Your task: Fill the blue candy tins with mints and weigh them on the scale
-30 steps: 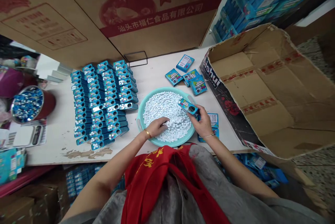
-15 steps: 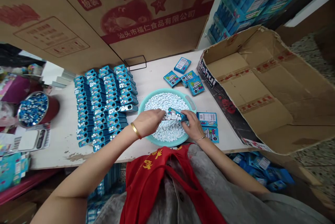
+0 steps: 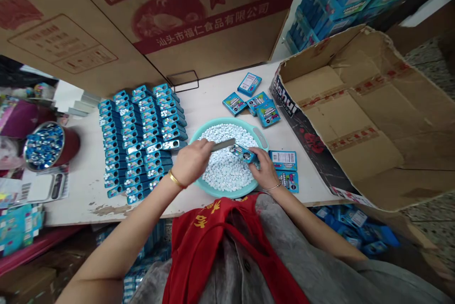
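My left hand (image 3: 195,162), with a gold bangle at its wrist, is closed on a flat grey metal strip (image 3: 223,144). The strip's tip reaches close to a small blue candy box (image 3: 241,152). My right hand (image 3: 265,169) grips that box by its right end, and a dark hole shows in its narrow side. Both hands are over a light green basin (image 3: 263,139) of small white candies (image 3: 227,171). Left of the basin, similar blue boxes (image 3: 152,145) stand in several rows, their narrow holed sides up; white candies show in some holes.
Closed-looking blue boxes (image 3: 268,113) lie behind and right of the basin. An open cardboard box (image 3: 350,126) stands at the right. Large cartons (image 3: 213,41) rise along the back. A pot of shiny wrapped pieces (image 3: 44,147) and a white scale (image 3: 44,188) sit left.
My left hand has moved slightly left and up from the candies, and the metal strip now shows clearly. The candy box has lifted a little and now shows a hole.
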The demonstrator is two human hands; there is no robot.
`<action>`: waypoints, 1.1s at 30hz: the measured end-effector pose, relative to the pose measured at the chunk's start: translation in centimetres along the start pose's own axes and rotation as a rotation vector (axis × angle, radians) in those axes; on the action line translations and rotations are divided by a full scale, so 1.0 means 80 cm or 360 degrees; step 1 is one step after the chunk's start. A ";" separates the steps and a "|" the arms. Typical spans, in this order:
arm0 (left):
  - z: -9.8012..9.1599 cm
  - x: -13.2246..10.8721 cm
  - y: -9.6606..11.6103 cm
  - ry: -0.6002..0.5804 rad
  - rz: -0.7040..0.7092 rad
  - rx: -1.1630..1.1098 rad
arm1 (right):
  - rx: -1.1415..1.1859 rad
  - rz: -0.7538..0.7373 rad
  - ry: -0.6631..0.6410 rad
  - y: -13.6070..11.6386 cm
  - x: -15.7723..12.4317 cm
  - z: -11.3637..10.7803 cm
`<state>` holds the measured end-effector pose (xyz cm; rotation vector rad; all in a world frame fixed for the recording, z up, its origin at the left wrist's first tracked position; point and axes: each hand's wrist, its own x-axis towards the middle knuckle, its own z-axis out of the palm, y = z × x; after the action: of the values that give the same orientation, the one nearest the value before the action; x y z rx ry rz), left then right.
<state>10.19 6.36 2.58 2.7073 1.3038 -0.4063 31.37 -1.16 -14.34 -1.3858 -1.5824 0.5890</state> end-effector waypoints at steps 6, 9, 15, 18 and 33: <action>0.144 0.023 -0.022 -0.0294 -0.0180 -0.0214 | -0.0009 0.0160 0.0088 0.005 0.010 -0.013; 0.183 0.027 0.011 -0.0302 -0.0108 -0.0570 | 0.0014 0.0211 0.0134 0.008 0.013 -0.017; 0.202 0.034 0.049 -0.0304 0.0037 -0.0926 | 0.0060 0.0309 0.0139 0.008 0.016 -0.018; 0.192 0.031 0.037 -0.0295 0.0083 -0.1106 | 0.0129 0.0342 0.0136 0.009 0.017 -0.020; -0.002 -0.002 0.006 -0.0220 0.0224 -0.0486 | -0.0037 -0.0039 -0.0059 0.000 0.005 -0.004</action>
<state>10.47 5.98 2.77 2.4495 1.0369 -0.3415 31.67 -0.87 -14.09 -1.3780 -1.6383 0.5862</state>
